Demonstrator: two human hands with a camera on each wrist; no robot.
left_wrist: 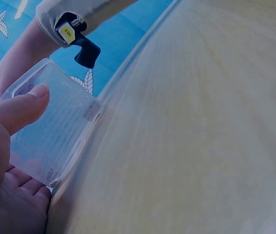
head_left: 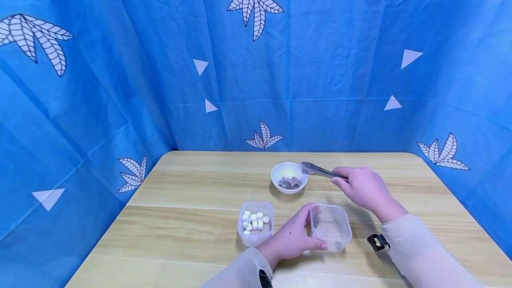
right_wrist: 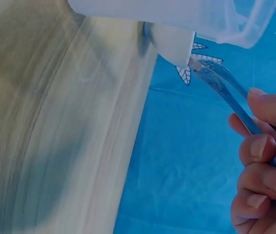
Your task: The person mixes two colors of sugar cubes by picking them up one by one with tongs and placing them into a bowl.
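Note:
My right hand (head_left: 366,190) grips metal tongs (head_left: 326,172), their tips at the right rim of a white bowl (head_left: 289,168). A greyish-brown cube (head_left: 307,171) sits between the tips. More such cubes (head_left: 290,183) lie in the bowl. In the right wrist view, the fingers wrap round the tongs (right_wrist: 221,90). My left hand (head_left: 294,237) holds a clear plastic container (head_left: 338,241) on the table, thumb on its near wall and fingers along its left side. The left wrist view shows the thumb (left_wrist: 30,102) pressed to the container wall.
Left of my left hand stands a second clear container (head_left: 254,240) with several small white cubes (head_left: 254,222). Everything rests on a wooden table (head_left: 192,208). A blue patterned curtain (head_left: 340,57) hangs behind and at both sides.

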